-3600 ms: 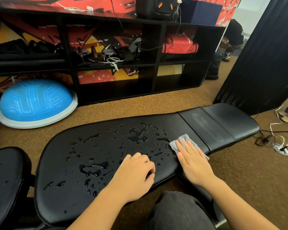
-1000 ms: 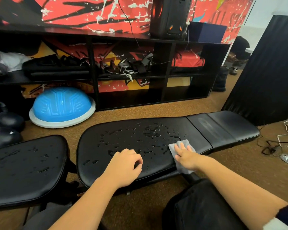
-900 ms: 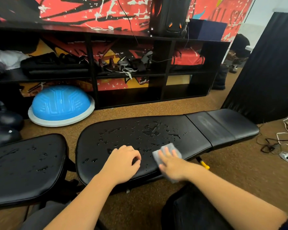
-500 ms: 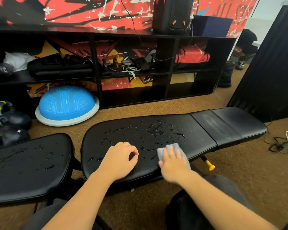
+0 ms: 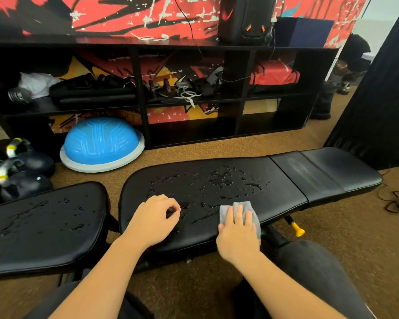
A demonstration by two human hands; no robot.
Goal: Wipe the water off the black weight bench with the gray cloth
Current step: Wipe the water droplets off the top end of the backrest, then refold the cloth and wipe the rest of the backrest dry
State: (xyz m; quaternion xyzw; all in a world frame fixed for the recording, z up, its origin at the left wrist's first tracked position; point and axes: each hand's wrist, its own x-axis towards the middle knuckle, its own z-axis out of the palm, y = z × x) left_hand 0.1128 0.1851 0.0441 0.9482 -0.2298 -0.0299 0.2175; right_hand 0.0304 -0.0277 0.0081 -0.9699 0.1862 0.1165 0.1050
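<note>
A low black open shelving unit [image 5: 244, 116] stands against a red-and-black painted wall [image 5: 124, 14] on brown speckled floor [image 5: 332, 245]; a black curtain [image 5: 382, 100] hangs at right.

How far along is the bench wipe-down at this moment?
Early. Done: only the stretch of the black weight bench right of the gray cloth looks dry. In hand: the right hand presses the cloth flat at the near edge; the left hand rests curled on the pad. Left: water drops across the middle, and more on the seat pad.
</note>
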